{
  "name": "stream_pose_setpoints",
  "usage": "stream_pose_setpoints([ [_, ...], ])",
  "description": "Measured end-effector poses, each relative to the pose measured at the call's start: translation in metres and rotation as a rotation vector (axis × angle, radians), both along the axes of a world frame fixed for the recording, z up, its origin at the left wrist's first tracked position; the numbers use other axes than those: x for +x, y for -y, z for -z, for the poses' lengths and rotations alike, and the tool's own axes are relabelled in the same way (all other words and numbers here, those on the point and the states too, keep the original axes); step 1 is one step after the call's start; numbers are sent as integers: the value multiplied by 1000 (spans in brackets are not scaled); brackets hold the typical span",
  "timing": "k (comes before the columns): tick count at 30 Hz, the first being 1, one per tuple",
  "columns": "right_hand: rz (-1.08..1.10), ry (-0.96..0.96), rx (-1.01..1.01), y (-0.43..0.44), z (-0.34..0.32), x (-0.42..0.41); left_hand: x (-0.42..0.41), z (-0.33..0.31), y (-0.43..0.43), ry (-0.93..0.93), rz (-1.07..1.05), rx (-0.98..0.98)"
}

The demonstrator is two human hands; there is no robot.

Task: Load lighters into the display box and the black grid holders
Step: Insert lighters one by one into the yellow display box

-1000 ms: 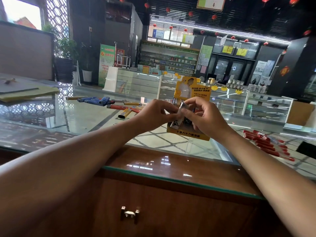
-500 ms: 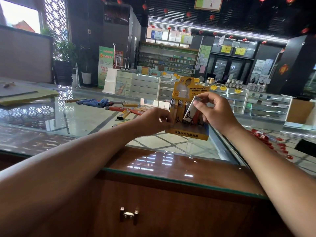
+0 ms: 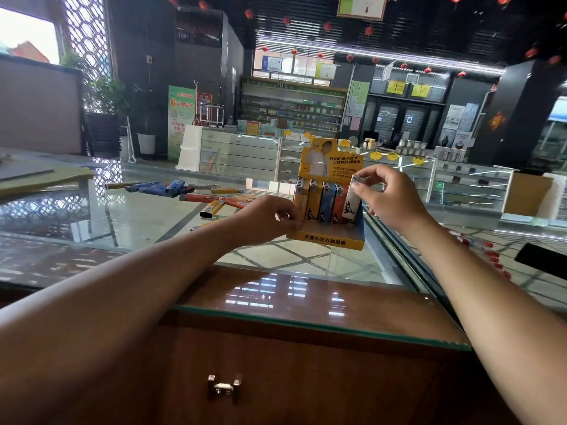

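A yellow display box (image 3: 325, 240) stands on the glass counter, with several upright lighters (image 3: 319, 200) in yellow, blue and orange in its front row. My right hand (image 3: 388, 197) pinches the metal top of a white lighter (image 3: 351, 201), which leans at the right end of that row. My left hand (image 3: 270, 220) holds the box's left front corner with curled fingers. Loose lighters (image 3: 211, 199) in blue, orange and yellow lie on the glass to the left of the box.
A pile of red lighters (image 3: 494, 259) lies on the glass at the right, beside a black object (image 3: 541, 260) at the edge. A yellow folder (image 3: 40, 179) sits far left. The wooden counter edge (image 3: 276, 317) runs in front of me.
The white lighter has gone from between both hands down into the right end of the box's row. My left hand dropped to the box's left front corner.
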State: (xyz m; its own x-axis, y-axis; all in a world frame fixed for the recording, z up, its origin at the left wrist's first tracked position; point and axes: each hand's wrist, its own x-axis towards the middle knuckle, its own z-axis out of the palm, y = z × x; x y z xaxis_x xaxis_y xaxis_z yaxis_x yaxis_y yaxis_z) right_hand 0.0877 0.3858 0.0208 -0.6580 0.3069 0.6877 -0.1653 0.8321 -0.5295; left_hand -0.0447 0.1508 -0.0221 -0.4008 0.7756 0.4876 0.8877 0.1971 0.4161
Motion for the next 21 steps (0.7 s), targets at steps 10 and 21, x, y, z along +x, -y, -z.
stream_pose_setpoints([
  [10,59,70,65,0,2,0,0,-1,1,-2,-1,-13],
  [21,112,101,93,-1,3,-1,-1,-1,0,33,-8,-27],
])
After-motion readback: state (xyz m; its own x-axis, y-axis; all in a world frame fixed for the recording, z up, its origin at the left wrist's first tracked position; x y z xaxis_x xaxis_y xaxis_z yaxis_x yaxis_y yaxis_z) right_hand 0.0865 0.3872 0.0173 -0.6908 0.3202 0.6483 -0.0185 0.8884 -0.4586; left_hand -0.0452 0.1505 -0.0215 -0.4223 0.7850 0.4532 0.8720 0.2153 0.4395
